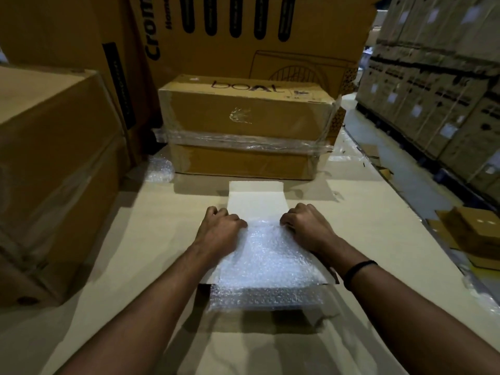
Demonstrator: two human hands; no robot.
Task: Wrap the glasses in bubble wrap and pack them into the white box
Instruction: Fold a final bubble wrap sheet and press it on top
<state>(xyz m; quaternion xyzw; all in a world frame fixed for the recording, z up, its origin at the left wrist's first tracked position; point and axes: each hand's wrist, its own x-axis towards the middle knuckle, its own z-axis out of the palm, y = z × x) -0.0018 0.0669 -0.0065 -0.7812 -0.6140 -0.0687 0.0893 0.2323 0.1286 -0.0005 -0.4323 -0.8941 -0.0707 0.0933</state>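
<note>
Both hands (220, 228) (307, 226) gripping far edge, bubble wrap (267, 255)

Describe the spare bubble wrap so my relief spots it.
Find the two taped brown boxes stacked straight ahead. At their lower left corner lies a small bubble wrap clump. Unlike the sheet gripped by the left hand and right hand, nobody touches it.

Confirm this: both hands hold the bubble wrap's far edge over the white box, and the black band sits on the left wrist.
Wrong wrist. The head view shows the black band on the right wrist; the left hand and right hand do hold the bubble wrap over the white box.
</note>
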